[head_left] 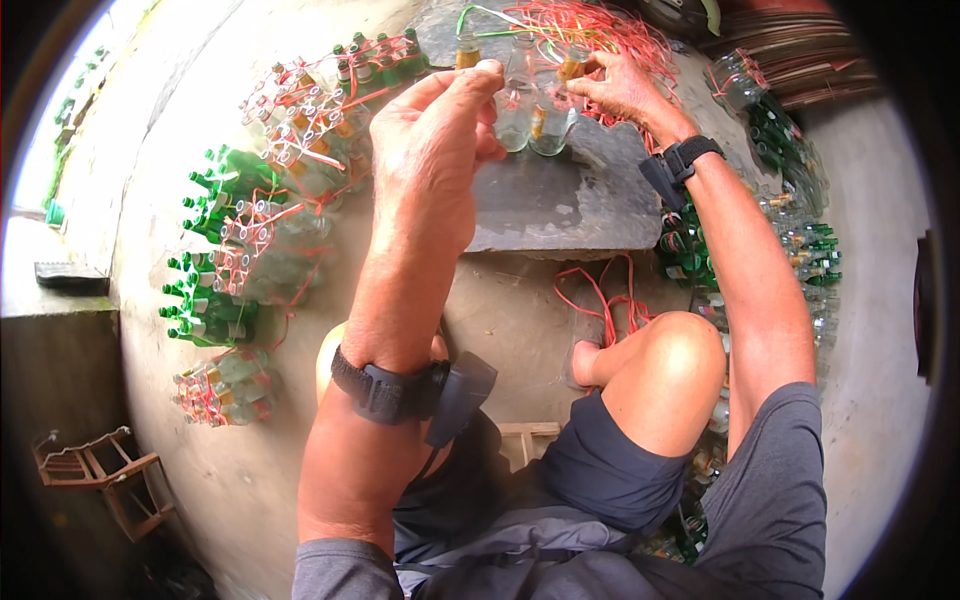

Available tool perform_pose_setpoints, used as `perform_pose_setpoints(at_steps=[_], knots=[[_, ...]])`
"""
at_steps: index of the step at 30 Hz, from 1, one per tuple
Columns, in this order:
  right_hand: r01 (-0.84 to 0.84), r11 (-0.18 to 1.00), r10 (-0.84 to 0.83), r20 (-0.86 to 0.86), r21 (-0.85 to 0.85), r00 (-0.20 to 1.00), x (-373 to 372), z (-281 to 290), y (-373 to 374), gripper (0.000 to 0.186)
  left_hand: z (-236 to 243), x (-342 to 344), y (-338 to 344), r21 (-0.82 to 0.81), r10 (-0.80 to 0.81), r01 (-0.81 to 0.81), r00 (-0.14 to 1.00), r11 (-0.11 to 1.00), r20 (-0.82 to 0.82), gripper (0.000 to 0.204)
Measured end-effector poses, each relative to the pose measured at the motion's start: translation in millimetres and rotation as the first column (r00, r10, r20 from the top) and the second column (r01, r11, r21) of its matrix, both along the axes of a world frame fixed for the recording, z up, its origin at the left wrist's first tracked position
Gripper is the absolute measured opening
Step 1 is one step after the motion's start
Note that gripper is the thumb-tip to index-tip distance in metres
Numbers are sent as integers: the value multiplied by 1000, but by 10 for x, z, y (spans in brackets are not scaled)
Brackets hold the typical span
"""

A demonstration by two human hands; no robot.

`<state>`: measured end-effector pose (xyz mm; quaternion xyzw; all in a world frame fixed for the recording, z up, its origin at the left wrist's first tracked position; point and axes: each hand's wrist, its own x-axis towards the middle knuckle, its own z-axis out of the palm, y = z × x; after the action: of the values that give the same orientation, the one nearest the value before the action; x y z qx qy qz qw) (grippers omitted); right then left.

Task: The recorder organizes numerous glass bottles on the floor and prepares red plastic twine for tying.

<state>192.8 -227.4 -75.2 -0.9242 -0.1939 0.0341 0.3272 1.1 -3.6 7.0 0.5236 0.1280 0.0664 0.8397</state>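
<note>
Carrier: a flat grey stone slab (560, 205) on the concrete floor, in front of the seated person's knees.
Thing in hand: a small group of clear glass bottles (530, 115) standing upright near the far edge of the slab, necks up, so the long axis is vertical.
Left hand (430, 150): raised above the near-left part of the slab, fingers pinched together at the tips; the tips are just beside the neck of the leftmost bottle (what is pinched is too small to tell).
Right hand (625, 90): at the far-right side of the group, fingers closed narrowly on a bottle top, touching the red rubber bands (590, 30) heaped there.
Key relation: the bottles lie between the two hands, to the right of the left fingertips and to the left of the right ones; the right hand is the nearer.
Around: bundles of green and clear bottles tied with red bands (255, 250) on the floor, left of the slab; more bottles (800, 230) on the right side.
</note>
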Motion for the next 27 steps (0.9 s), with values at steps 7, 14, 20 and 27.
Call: perform_pose_setpoints(at_steps=[7,14,20,27], knots=[[129,987,-100,-264,96,959,-429,-49,-540,27,-122,55,7,-60,-29,28,1000,998,-12,15],[116,989,-144,-443,-90,885,-1307,-510,-1479,26,-231,102,216,-172,-198,204,979,964,54,12],[445,895,-356,-556,28,751,-2591,-1117,-2355,22,-298,155,349,-105,-239,235,971,966,-20,8],[263,942,-324,-368,-206,872,-4408,-2039,-3059,19,-435,256,473,-73,-231,228,973,971,-32,11]])
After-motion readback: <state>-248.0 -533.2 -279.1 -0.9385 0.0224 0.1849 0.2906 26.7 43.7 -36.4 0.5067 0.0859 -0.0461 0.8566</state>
